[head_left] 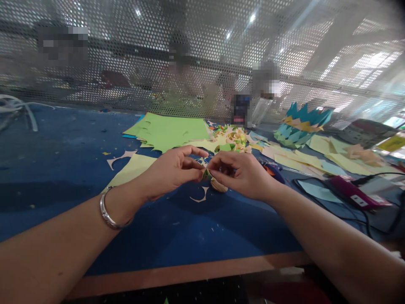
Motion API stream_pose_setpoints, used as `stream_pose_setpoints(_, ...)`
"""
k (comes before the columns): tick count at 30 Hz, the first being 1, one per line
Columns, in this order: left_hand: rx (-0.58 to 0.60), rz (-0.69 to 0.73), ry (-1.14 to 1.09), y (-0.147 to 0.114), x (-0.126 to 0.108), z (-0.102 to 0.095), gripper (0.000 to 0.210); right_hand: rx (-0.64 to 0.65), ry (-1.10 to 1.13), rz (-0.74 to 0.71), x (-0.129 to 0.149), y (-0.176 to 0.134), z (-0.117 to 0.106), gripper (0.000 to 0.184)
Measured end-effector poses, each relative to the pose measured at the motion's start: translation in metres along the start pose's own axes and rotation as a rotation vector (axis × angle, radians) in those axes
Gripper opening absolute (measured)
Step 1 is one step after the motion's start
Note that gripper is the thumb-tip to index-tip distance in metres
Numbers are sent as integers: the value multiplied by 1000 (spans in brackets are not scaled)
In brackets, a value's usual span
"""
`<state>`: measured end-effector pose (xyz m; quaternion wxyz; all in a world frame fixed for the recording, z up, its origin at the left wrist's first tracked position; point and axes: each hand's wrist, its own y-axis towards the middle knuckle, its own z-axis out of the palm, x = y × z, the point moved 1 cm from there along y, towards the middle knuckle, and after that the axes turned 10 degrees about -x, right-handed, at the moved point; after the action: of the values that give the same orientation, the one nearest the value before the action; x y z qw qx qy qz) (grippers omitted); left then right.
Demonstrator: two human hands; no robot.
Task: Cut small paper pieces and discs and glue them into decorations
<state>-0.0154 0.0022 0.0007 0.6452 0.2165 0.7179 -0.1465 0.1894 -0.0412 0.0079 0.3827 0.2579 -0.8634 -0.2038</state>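
Observation:
Over the middle of the blue table, both hands pinch the same small folded paper piece (206, 173), which shows green and pale yellow. My left hand (175, 171) grips its left side between thumb and fingers, the index finger reaching above it. From the other side, the thumb and fingertips of my right hand (243, 174) close on it. Just under the right hand's fingers is a cream, rounded paper bundle (219, 186), partly covered. A thin curved paper scrap (200, 199) lies in front of the hands.
Green sheets (179, 128) lie stacked behind the hands, with a pale yellow sheet (134, 169) nearer. Small paper pieces (234, 137) are heaped at back centre. Zigzag-edged teal paper (295, 126) and a purple power strip (357, 194) with cables are at right. Perforated metal (126, 84) borders the back.

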Motion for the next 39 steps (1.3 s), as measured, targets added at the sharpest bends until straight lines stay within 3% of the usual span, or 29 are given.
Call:
stream_pose_setpoints(9, -33, 34, 81, -4, -2, 4, 36, -2, 11, -28, 0, 0, 1, 8)
stream_pose_setpoints(13, -101, 57, 93, -3, 0, 5, 25, -8, 20, -45, -1, 0, 2, 9)
stream_pose_setpoints(19, -148, 54, -25, 1, 3, 2, 16, -24, 40, -4, -1, 0, 2, 7)
stream_pose_setpoints(31, 54, -203, -169, 2, -3, -9, 12, 54, 95, -4, 0, -3, 5, 4)
stream_pose_setpoints(39, 243, -228, -90, 5, 2, -16, 10, 173, 148, -24, 5, -6, 6, 20)
